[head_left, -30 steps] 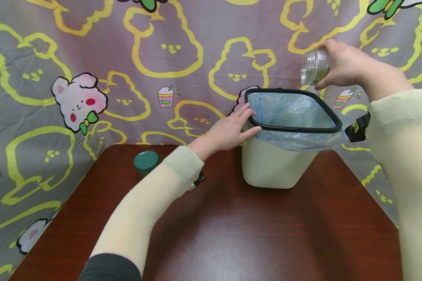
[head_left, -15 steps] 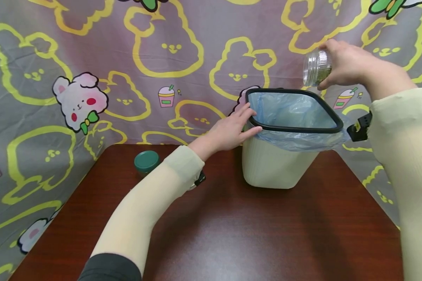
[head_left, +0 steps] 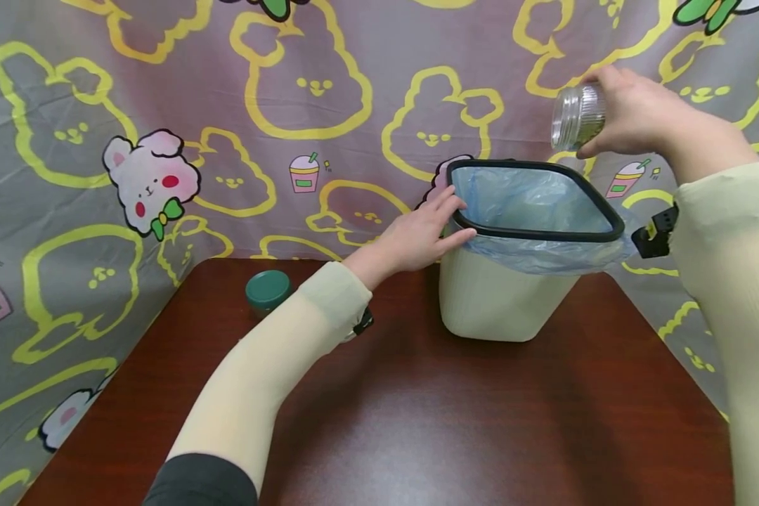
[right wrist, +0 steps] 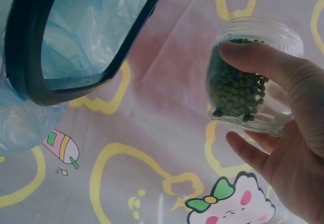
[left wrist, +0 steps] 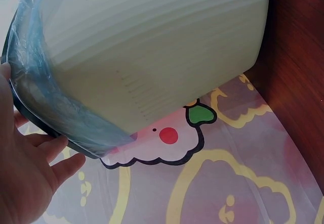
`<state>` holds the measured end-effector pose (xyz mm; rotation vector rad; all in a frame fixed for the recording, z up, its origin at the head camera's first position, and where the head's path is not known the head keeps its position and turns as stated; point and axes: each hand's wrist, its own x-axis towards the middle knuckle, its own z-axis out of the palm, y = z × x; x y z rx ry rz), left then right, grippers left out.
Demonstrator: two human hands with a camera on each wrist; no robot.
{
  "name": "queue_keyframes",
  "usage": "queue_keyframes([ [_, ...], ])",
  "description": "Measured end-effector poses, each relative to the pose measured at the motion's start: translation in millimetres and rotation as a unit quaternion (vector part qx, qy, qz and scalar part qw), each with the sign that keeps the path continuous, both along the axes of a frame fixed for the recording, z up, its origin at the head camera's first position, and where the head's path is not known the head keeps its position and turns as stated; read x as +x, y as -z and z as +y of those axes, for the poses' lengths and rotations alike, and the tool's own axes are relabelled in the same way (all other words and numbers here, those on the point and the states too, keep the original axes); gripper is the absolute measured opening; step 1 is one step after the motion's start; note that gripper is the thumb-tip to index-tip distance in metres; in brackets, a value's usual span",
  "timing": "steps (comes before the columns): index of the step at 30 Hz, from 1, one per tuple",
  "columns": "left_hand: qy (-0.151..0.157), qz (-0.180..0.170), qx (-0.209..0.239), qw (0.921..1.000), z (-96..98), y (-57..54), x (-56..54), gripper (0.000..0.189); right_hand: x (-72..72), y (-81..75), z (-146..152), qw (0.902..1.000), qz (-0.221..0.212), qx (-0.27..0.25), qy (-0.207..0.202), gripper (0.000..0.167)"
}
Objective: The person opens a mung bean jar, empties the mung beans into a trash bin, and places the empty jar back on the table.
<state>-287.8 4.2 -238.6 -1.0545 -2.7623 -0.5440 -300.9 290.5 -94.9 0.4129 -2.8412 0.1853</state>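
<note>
My right hand (head_left: 639,112) grips a clear ribbed glass jar (head_left: 578,116), tipped on its side with the lidless mouth facing left, above and behind the right part of the trash bin's rim. Small round green beans (right wrist: 235,90) lie inside the jar in the right wrist view, where thumb and fingers wrap its sides. The cream trash bin (head_left: 502,299) has a black rim and a blue plastic liner (head_left: 531,200). At the bin's left corner my left hand (head_left: 411,235) rests on the rim, fingers extended and spread; in the left wrist view its fingertips touch the rim (left wrist: 35,120).
A small container with a green lid (head_left: 268,289) stands at the back left of the dark wooden table (head_left: 417,414), partly behind my left forearm. A patterned cloth (head_left: 348,70) with bear outlines hangs right behind the table. Liner plastic overhangs the bin's outside.
The head view has shifted slightly. My right hand, holding the tipped jar, has drifted a little to the right. My left hand stays on the bin's rim.
</note>
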Motion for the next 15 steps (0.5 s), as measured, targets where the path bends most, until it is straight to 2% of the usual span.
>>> queue_keyframes([
  [7, -0.008, 0.004, -0.006, 0.9999, 0.8, -0.5, 0.5, 0.055, 1.0, 1.2, -0.4, 0.9996, -0.021, 0.017, -0.005, 0.097],
  [15, -0.003, 0.0, -0.005, 1.0, 1.4, -0.2, 1.1, 0.056, 3.0, 1.1, -0.1, 0.9997, -0.012, 0.019, 0.0, 0.097],
])
